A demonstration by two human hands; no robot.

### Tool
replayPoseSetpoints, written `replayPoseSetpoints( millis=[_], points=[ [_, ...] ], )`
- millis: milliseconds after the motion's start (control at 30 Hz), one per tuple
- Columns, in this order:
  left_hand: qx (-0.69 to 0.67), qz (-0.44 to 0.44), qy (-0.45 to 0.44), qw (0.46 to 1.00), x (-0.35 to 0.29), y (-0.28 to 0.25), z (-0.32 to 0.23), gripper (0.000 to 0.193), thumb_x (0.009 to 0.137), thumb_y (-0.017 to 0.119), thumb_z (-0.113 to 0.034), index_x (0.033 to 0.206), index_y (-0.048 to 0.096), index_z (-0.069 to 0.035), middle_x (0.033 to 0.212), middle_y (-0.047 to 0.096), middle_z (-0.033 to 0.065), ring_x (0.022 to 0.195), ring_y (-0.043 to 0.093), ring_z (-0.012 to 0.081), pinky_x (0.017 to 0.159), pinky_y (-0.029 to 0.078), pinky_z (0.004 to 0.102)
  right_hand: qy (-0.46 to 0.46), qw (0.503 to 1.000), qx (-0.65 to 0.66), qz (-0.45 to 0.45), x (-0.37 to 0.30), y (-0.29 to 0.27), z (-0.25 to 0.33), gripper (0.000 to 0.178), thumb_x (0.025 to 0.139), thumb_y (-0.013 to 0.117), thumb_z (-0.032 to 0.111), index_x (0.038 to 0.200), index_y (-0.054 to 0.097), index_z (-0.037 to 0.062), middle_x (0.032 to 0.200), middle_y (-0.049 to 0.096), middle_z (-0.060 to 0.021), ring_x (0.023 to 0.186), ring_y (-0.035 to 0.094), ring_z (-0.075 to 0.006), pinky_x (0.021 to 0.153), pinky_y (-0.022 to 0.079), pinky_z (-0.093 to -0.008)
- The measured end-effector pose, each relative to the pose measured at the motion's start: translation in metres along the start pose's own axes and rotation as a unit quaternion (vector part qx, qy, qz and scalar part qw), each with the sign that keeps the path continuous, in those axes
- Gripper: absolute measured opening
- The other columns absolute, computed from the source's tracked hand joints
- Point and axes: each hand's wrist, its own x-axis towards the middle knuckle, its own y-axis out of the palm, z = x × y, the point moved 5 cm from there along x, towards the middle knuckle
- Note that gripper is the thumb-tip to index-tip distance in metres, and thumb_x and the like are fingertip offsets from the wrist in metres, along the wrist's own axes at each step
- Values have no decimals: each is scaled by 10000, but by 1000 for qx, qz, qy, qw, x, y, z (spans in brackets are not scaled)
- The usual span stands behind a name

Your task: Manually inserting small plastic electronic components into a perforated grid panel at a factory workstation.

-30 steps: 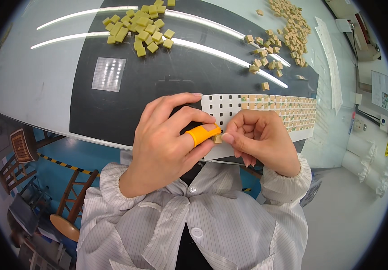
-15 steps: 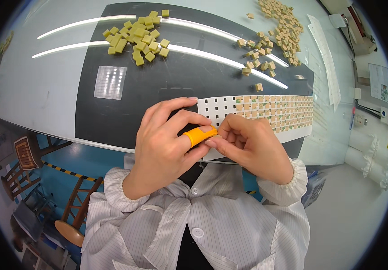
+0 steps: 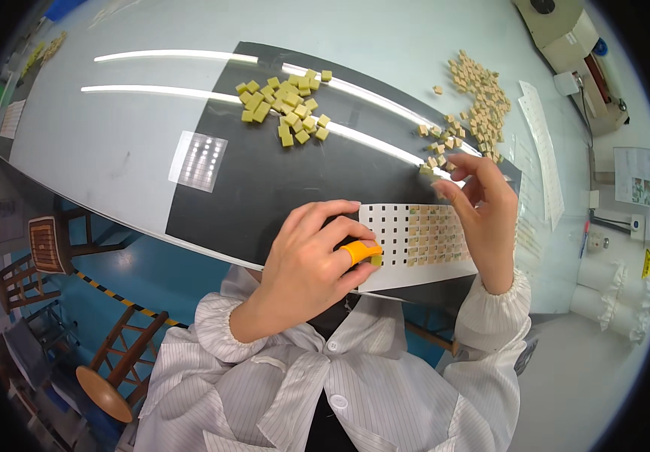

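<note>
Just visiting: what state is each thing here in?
Left hand: pinching a yellow-green block
Right hand: open, thumb and index finger apart
Orange finger cover: worn on the left hand
White sheet: flat, partly covered with tan pieces
Yellow-green pile: loose
Tan blocks: scattered
Clear sheet: lying flat

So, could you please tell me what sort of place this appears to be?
Perhaps a small-parts workshop, judging by the long worktable, the loose heap of yellow-green blocks and the many small tan pieces.
</note>
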Motion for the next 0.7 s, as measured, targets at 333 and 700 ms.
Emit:
replayPoseSetpoints(
  millis=[333, 700],
  points=[
    [-18, -4, 9, 1000, 0, 0, 0, 205, 670, 813, -141, 844, 720, -83, 949, 674, -1, 1104, 593, 238, 924, 445, 402, -193, 974, -64, 97, 57, 52, 43, 161, 863, 650, 10, 1019, 669, 45, 843, 606, -62, 626, 552, -147, 583, 459, -270],
    [-26, -17, 9, 999, 0, 0, 2, 206, 681, 810, -140, 850, 711, -74, 938, 664, 6, 1090, 596, 239, 912, 451, 402, -242, 958, -68, 134, 84, 85, 57, 171, 879, 643, 28, 1049, 662, 42, 866, 589, -74, 655, 553, -167, 625, 468, -289]
  ],
)
